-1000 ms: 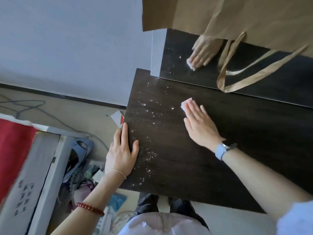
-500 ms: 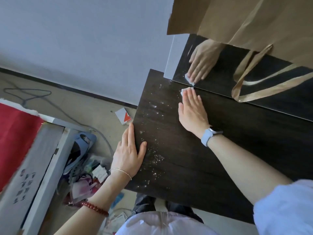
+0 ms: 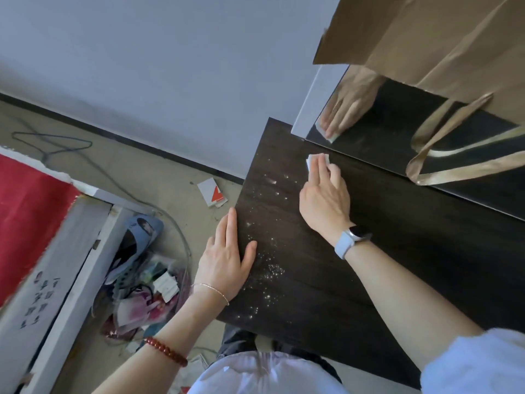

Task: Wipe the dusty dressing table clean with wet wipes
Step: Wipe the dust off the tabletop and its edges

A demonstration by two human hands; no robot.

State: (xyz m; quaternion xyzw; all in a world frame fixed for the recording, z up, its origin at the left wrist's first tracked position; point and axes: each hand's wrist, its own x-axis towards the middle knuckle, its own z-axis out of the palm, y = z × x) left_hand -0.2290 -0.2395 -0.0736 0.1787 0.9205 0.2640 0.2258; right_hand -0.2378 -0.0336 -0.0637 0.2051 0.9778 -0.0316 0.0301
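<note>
The dressing table (image 3: 397, 251) has a dark wood top, speckled with white dust along its left side. My right hand (image 3: 325, 200) lies flat near the table's far left corner, pressing a white wet wipe (image 3: 312, 160) under its fingertips, close to the mirror's lower edge. My left hand (image 3: 227, 257) rests flat on the table's left edge with fingers together and thumb spread, holding nothing. The mirror (image 3: 397, 132) reflects my right hand and the wipe.
A brown paper bag (image 3: 440, 44) with ribbon handles hangs over the mirror's top. On the floor to the left lie a red-and-white card (image 3: 212, 192), a clear bag of clutter (image 3: 142, 280), cables and a white-framed red board (image 3: 31, 217). A grey wall stands behind.
My right hand has slid the wipe away from me toward the far left corner by the mirror. My left hand has kept its place on the table's edge.
</note>
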